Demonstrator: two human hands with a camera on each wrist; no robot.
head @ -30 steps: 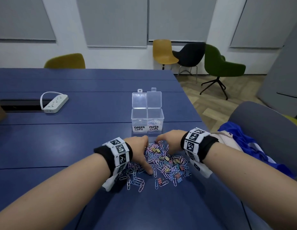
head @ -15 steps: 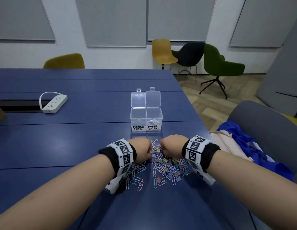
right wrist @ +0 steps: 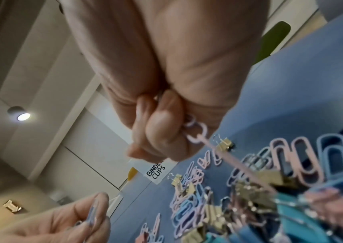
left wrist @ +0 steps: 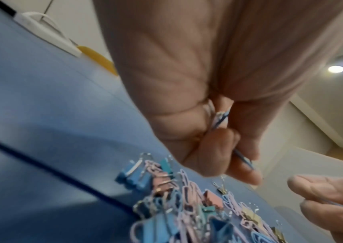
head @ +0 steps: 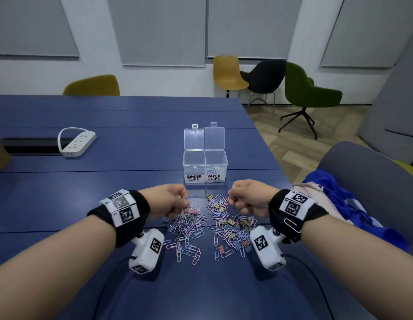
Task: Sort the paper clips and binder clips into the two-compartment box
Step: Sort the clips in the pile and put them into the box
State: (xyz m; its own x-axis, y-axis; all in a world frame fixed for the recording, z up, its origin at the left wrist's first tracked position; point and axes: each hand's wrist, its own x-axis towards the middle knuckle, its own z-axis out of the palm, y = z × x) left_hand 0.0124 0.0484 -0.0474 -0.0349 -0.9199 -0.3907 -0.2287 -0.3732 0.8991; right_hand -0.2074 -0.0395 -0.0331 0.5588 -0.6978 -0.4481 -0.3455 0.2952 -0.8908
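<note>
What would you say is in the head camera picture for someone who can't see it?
Two hands, the left hand and right hand, pinch paper clips above a pastel clip pile on a dark blue table. Behind stands an open clear plastic two-compartment box.

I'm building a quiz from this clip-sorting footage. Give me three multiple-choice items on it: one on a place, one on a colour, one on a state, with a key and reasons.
1. Where does the two-compartment box stand relative to the pile of clips?
A. beyond it, farther from the person
B. left of it, by the power strip
C. on top of it

2. What colour is the paper clip sticking out of the right hand?
A. green
B. pink
C. black

3. What state are the box's lids in?
A. both shut
B. one shut, one open
C. both open, standing up

Key:
1 A, the head view shows the box past the pile on the blue table.
2 B, the right wrist view shows a pink loop below the curled fingers.
3 C, both clear lids stand up behind the compartments.
</note>
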